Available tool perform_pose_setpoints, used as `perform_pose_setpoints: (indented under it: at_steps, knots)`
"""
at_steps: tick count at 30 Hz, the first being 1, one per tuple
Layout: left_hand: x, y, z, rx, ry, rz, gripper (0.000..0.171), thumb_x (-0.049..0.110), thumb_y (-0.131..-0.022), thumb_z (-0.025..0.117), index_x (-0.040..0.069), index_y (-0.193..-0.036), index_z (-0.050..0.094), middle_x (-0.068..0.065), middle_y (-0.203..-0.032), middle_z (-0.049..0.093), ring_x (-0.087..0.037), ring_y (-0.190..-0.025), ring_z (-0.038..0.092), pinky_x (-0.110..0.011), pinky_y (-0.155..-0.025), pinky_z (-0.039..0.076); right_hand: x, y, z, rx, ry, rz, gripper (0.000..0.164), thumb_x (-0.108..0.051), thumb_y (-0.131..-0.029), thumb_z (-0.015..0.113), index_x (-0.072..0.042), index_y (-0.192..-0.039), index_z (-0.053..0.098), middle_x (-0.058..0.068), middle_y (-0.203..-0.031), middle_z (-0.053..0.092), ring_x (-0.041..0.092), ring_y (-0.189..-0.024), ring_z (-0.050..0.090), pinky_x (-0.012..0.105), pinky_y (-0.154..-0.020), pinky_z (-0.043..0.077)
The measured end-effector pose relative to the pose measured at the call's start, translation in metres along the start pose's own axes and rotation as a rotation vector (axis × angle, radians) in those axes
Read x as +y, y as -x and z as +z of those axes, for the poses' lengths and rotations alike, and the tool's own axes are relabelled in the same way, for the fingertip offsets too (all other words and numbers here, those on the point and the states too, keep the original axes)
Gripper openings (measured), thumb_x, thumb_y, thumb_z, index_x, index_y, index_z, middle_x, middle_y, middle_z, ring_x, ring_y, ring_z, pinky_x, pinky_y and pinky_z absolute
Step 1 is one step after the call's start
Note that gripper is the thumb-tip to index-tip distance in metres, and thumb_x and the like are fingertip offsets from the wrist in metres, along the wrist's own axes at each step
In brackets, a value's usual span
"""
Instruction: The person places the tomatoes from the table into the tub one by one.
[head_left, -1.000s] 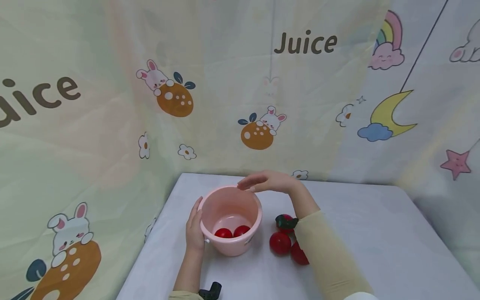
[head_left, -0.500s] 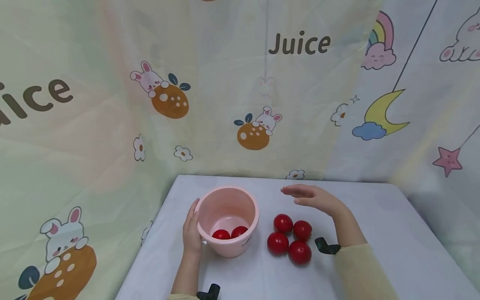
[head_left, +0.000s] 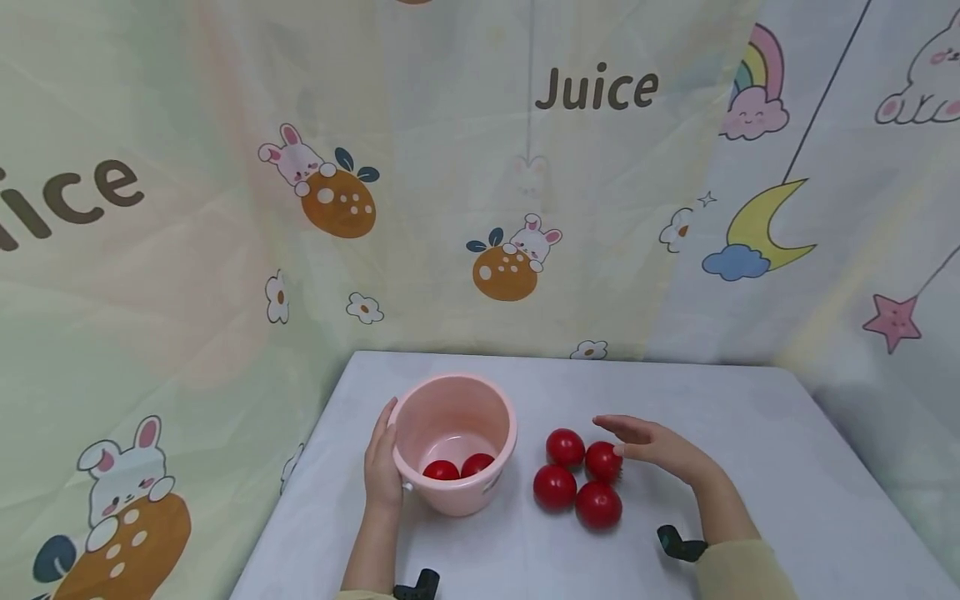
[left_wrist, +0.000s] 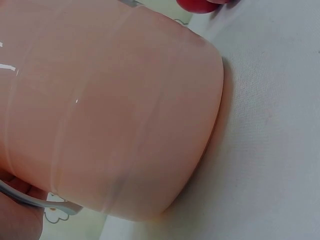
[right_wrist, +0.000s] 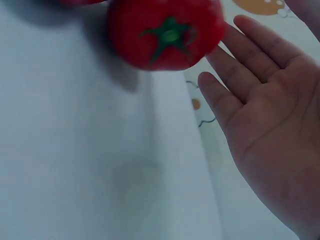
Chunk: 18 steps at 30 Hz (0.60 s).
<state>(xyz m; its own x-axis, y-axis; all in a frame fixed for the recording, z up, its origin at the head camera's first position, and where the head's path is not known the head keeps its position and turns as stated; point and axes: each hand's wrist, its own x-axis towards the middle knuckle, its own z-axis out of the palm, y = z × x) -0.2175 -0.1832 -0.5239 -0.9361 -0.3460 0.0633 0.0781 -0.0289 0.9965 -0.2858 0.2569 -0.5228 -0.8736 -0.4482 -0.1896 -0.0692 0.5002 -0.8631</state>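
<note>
A pink bucket (head_left: 455, 492) stands on the white table at the left, with two red tomatoes (head_left: 441, 470) showing inside. My left hand (head_left: 383, 471) rests along its left wall, fingers fairly straight; in the left wrist view the grey bucket handle (left_wrist: 35, 201) crosses in front of that hand. Right of the bucket, several more tomatoes (head_left: 555, 487) sit in a close cluster. My right hand (head_left: 660, 446) is at the cluster's right side, fingers extended and holding nothing. Its fingertips overlap the back right tomato (right_wrist: 167, 34), whose green calyx faces the right wrist camera.
A white cloth covers the table (head_left: 750, 467). Printed curtains (head_left: 420, 167) with rabbits, fruit and a moon hang behind and beside it. Black wrist-camera mounts (head_left: 681, 543) sit on both wrists, below light yellow sleeves (head_left: 742, 571).
My right hand has moved from above the bucket's rim rightward, then down and nearer to the tomato cluster, which is now uncovered. My left hand has stayed on the bucket.
</note>
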Motion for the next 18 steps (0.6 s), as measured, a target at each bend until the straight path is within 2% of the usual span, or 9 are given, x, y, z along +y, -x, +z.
perform_pose_setpoints:
  at_steps: [4, 10, 18]
  knots:
    - [0.001, 0.0, 0.001, -0.003, -0.006, 0.011, 0.04, 0.046, -0.102, 0.044, 0.048, -0.142, 0.045, 0.02, -0.149, 0.046, -0.012, -0.141, 0.041, -0.052, -0.107, 0.046, 0.015, -0.001, 0.006, 0.019, -0.024, 0.025, 0.07, -0.039, -0.083, 0.076, -0.029, -0.146, 0.047, 0.006, -0.153, 0.044, 0.04, -0.145, 0.034, 0.056, -0.103, 0.048]
    - [0.001, 0.0, 0.001, -0.012, -0.01, 0.025, 0.041, 0.045, -0.103, 0.044, 0.046, -0.143, 0.044, 0.016, -0.151, 0.045, -0.016, -0.141, 0.041, -0.054, -0.106, 0.046, 0.032, -0.003, 0.011, 0.031, -0.049, 0.044, 0.07, -0.041, -0.083, 0.076, -0.029, -0.145, 0.048, 0.005, -0.152, 0.047, 0.038, -0.144, 0.037, 0.055, -0.103, 0.048]
    - [0.0, 0.0, 0.0, -0.011, -0.011, 0.016, 0.039, 0.046, -0.102, 0.044, 0.048, -0.141, 0.045, 0.019, -0.148, 0.046, -0.012, -0.14, 0.042, -0.054, -0.106, 0.046, 0.044, -0.006, 0.015, 0.02, -0.061, 0.042, 0.069, -0.04, -0.083, 0.076, -0.03, -0.145, 0.048, 0.004, -0.151, 0.047, 0.037, -0.142, 0.039, 0.053, -0.103, 0.049]
